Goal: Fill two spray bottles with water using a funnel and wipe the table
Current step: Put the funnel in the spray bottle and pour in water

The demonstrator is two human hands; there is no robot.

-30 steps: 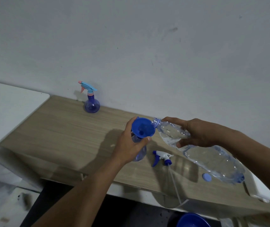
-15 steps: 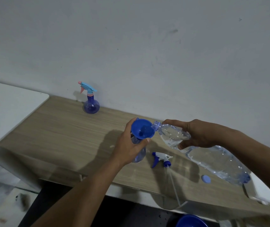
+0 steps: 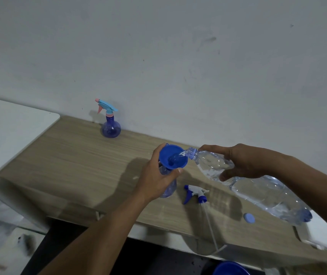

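Blue funnel (image 3: 173, 158) sits in spray bottle (image 3: 167, 187), mid-table, left hand (image 3: 158, 179) gripping both. Right hand (image 3: 244, 162) clasps tilted water bottle (image 3: 258, 185), pouring. Risk: fast pour overflows funnel, wets wooden table (image 3: 59, 155).

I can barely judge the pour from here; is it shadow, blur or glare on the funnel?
Head view: dim, soft light; the left hand throws a shadow leftward over the table, not over the funnel; no glare; corners smeared by wide-angle distortion.

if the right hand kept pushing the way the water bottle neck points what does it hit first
Most likely the blue funnel: the right hand aims the water bottle mouth leftward over its rim. Past it sits the left hand gripping the spray bottle. Depth is uncertain.
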